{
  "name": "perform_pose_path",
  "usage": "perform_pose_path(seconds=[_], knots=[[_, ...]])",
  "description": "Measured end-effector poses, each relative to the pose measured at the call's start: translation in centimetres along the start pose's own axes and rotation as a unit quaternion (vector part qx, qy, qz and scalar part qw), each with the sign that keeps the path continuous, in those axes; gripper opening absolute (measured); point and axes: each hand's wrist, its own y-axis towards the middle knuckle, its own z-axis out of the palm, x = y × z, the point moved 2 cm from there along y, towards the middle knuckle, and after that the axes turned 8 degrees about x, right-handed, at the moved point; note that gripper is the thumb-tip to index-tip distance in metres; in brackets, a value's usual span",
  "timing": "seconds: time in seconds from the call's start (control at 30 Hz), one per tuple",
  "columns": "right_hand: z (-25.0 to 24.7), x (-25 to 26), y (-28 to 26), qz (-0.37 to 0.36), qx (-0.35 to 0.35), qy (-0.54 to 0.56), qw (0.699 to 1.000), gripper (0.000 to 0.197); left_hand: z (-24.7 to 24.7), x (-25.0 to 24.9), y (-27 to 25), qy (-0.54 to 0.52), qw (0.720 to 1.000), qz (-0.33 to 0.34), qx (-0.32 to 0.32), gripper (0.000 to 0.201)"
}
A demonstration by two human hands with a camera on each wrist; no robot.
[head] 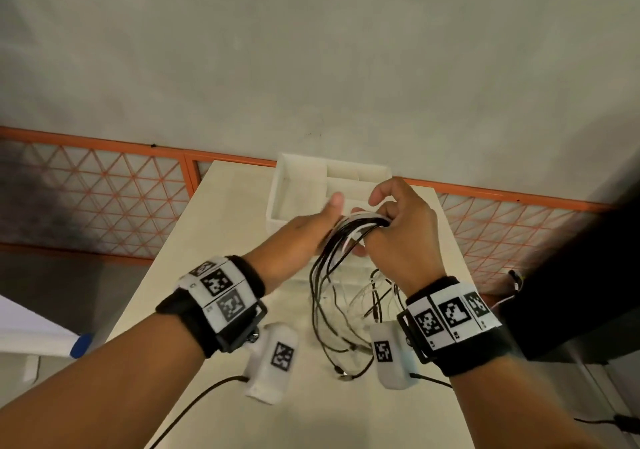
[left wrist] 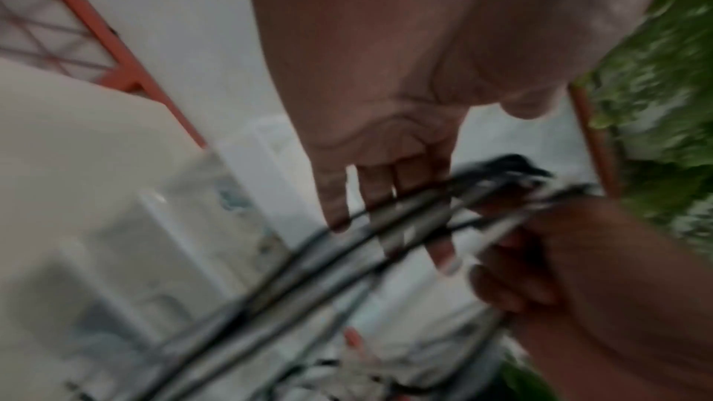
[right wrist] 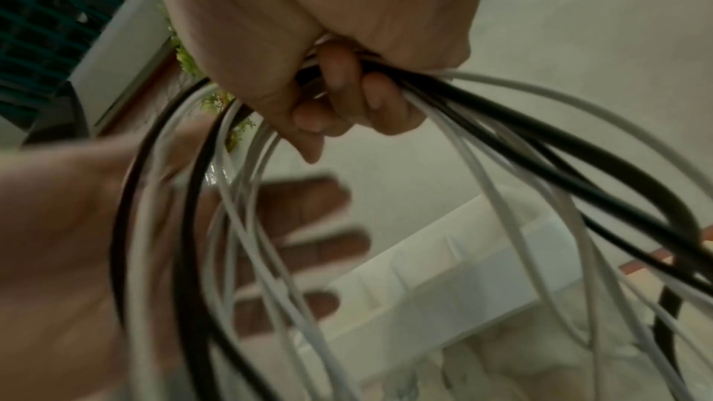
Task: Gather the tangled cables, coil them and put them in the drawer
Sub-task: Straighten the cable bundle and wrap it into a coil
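- The step in hand looks like coiling: the bundle of thin black and white cables (head: pixel 349 230) is gathered into loops but not yet stowed.
- The right hand (head: pixel 398 230) is clenched round the top of the loops, fingers curled over the strands, holding them up just in front of the white compartmented drawer tray (head: pixel 277 188).
- The left hand (head: pixel 304 233) has straight, spread fingers laid against the side of the loops, gripping nothing.
- The loose ends trail from the bundle down onto the pale bench (head: pixel 214 240), on the near side of the tray.
- As I judge it, the next move calls for drawing the trailing ends up into the coil, the flat hand steadying the loops, before lowering the coil into the tray's large open compartment.
- The risk: stray plugs may snag on the tray wall.
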Motion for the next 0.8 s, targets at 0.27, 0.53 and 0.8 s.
perform_pose_path(seconds=[0.27, 0.53, 0.8], knots=[[-1.9, -1.9, 0.3, -0.028, -0.045, 0.027, 0.998, 0.039, -0.1, -4.5, 0.1, -0.104, 0.976, 0.087, -0.173, 0.047], [-2.6, -7.9, -1.5, 0.049, -0.079, -0.120, 0.988, 0.045, -2.2, -3.0, -0.6, 0.058, 0.971, 0.035, -0.229, 0.049], [-1.3, -8.4, -3.0, 0.021, 0.025, -0.007, 0.999, 0.039, -4.3, -1.7, -0.8, 0.024, 0.940, 0.004, -0.342, 0.047]])
